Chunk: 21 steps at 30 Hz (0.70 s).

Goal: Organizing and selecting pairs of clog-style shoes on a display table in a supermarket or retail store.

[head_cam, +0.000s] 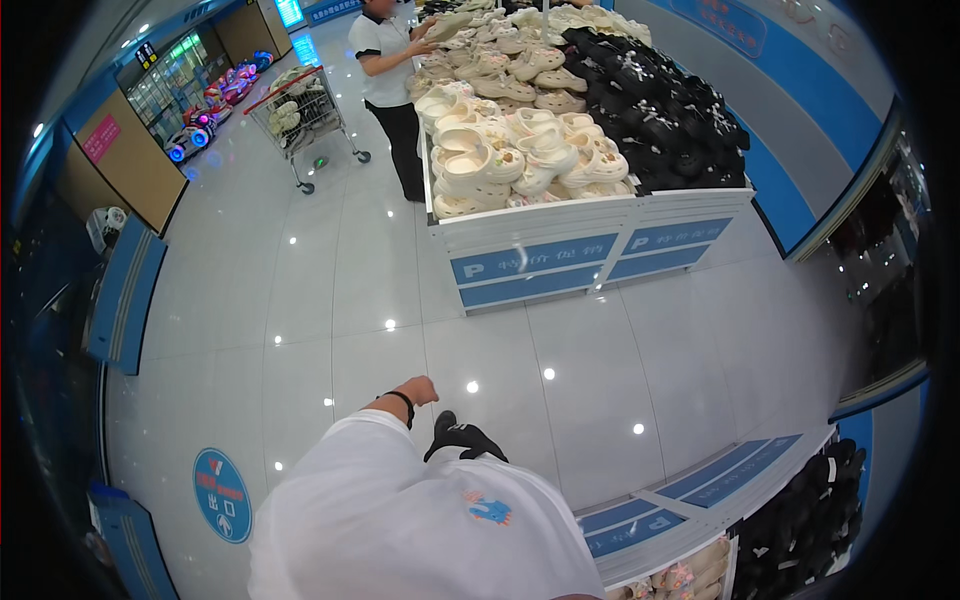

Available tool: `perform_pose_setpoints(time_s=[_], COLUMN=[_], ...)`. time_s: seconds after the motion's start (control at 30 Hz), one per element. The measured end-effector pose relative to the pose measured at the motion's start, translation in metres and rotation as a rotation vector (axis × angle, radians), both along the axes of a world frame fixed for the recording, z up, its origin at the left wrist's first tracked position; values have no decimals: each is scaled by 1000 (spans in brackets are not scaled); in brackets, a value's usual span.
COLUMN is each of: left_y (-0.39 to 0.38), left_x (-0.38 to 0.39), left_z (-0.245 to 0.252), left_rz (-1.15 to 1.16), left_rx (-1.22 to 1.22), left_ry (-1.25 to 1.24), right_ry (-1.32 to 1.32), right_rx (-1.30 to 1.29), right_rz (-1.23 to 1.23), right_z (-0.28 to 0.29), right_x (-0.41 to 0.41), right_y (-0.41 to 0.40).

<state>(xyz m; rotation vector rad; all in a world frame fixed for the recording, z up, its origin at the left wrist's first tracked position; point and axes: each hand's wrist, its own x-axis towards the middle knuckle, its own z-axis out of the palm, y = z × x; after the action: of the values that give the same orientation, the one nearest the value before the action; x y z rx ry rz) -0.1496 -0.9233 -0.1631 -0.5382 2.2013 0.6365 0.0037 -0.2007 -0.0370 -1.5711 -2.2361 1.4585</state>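
My left hand (421, 390) hangs forward of my body over the tiled floor (495, 352), its fingers curled in and nothing seen in them. A dark band (406, 406) circles that wrist. My right hand is out of view. Before me stands a white-framed display bin (536, 229) with blue panels. Cream clogs (480, 154) are heaped at its near left, beige clogs (499, 86) lie behind them, and black clogs (660, 112) fill the right side. My left hand is apart from the bin. Below my hand show one black shoe (446, 421) and my white shirt (420, 517).
A person (386, 56) at the bin's left side holds a clog. Left of them stands a loaded shopping cart (296, 112). Lit ride-on toys (199, 127) line the far left. Blue panels (127, 296) edge the left side. Another clog bin (675, 510) is at lower right.
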Motion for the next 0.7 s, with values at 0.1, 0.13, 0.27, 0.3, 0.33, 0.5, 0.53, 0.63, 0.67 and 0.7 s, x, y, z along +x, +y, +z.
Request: perform_pose_setpoints(time_s=[0.1, 0.13, 0.27, 0.3, 0.33, 0.5, 0.53, 0.63, 0.67, 0.7], left_y=[-65, -87, -178, -200, -220, -305, -319, -348, -354, -359], left_x=[15, 22, 35, 34, 36, 42, 42, 46, 48, 49], left_z=[-1, -2, 0, 1, 3, 8, 8, 7, 6, 5], left_rz=[170, 237, 413, 486, 514, 628, 667, 726, 769, 816], left_rx=[9, 54, 160, 161, 182, 193, 198, 212, 225, 228], left_ry=[-123, -130, -167, -168, -150, -65, -50, -26, -44, -77], right_ry=[20, 34, 221, 271, 83, -126, -114, -138, -180, -167], right_rx=[87, 115, 77, 59, 389, 571, 458, 236, 102, 120], right_rz=[-66, -88, -79, -18, 263, 622, 701, 897, 1017, 1020], right_z=[1, -1, -18, -21, -29, -26, -17, 12, 19, 23], right_x=[11, 16, 24, 21, 1, -124, -147, -205, -223, -240], right_y=[-21, -30, -76, -91, -109, -258, -288, -362, -383, -403])
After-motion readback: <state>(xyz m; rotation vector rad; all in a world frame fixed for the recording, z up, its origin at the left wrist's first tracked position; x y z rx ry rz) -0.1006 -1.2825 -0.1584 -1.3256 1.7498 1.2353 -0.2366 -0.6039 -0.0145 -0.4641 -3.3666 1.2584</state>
